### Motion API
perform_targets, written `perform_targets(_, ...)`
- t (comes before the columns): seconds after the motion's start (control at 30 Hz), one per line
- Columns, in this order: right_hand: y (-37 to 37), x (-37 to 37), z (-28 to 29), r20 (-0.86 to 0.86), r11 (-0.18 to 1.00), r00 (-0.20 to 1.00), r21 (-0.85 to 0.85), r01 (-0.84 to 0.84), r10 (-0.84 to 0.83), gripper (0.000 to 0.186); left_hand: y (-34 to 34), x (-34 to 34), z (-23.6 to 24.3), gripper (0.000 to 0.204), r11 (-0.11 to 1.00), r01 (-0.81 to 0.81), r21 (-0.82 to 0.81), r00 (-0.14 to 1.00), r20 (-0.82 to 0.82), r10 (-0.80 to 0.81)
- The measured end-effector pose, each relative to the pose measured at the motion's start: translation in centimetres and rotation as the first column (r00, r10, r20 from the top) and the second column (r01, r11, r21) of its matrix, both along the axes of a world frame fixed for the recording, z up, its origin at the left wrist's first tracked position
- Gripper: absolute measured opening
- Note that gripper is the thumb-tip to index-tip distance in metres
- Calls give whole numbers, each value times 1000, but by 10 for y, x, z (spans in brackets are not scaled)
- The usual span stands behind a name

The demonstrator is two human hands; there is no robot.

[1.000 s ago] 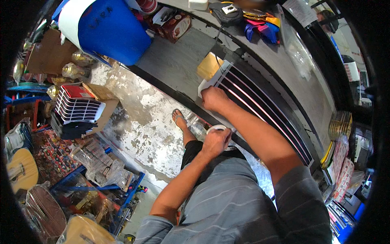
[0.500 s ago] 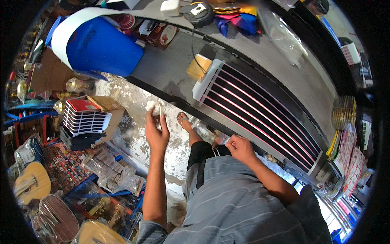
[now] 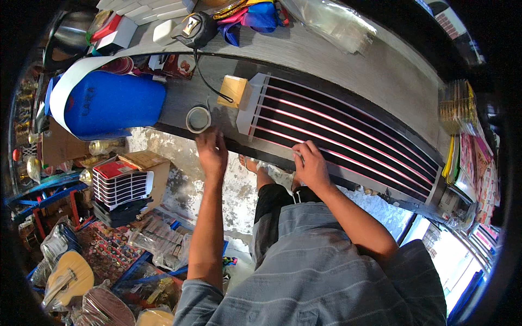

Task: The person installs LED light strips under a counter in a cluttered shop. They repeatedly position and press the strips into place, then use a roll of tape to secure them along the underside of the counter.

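Observation:
A small roll of tape (image 3: 198,119) is over the near edge of the grey counter, its round face turned up. My left hand (image 3: 212,156) has its fingertips closed at the roll's near rim. Farther right, my right hand (image 3: 314,167) is closed in a pinch at the near edge of a sheet with long black strips and pink-white lines (image 3: 342,136). Whatever sits between those fingertips is too small to make out. Just left of the sheet, a wooden block (image 3: 234,89) rests on the counter.
A blue bin (image 3: 117,103) with a white rim lies on its side at the left. Behind it are a tape measure (image 3: 194,30) with its cord and colourful ribbons (image 3: 253,22). Packets (image 3: 459,108) stand at the right. A cardboard box (image 3: 155,168) and wrapped guitars (image 3: 70,277) crowd the lower left.
My left hand has brought the tape roll up from over the floor to the counter's edge. My right hand has moved forward to the striped sheet's near edge. The view has shifted.

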State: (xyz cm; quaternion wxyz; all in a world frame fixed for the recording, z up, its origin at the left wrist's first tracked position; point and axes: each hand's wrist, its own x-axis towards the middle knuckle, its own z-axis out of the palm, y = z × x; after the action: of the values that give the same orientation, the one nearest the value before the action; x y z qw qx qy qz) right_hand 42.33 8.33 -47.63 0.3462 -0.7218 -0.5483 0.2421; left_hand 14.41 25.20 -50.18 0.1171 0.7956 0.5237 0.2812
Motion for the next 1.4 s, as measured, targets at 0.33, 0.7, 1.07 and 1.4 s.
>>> perform_targets(0.33, 28, -16, -10, 32, 999, 999, 46, -19, 18, 17, -23, 44, -10, 21, 988, 133, -73, 984, 133, -122)
perform_targets(0.7, 55, -42, -21, 72, 999, 996, -4, 47, -47, 24, -9, 49, -8, 22, 962, 249, -110, 965, 115, -236)
perform_targets(1.07, 57, -43, -23, 82, 998, 995, -21, 53, -51, 22, 17, 46, 0, 23, 862, 472, -183, 880, 35, -474)
perform_targets(1.4, 57, -44, -22, 70, 997, 995, -13, 73, -72, 22, 39, 52, 15, 19, 776, 578, -253, 789, -70, -610)
